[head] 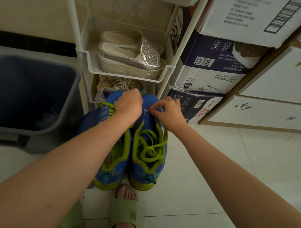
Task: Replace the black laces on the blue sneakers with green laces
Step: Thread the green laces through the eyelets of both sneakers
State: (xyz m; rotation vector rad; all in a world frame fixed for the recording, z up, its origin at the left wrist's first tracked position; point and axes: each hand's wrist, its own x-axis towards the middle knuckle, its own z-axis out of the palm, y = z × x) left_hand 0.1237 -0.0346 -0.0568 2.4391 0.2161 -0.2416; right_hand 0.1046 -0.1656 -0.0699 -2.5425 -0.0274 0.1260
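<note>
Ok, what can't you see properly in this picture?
Head view:
- Lacing on the left sneaker: the left arm covers most.
- What the left hand and right hand hold: fingers curled under, too small.
- Bottom-shelf shoes: mostly behind the hands.
- What's in the bin: too dark.

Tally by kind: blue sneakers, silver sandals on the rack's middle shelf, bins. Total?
blue sneakers: 2
silver sandals: 2
bin: 1
Total: 5
</note>
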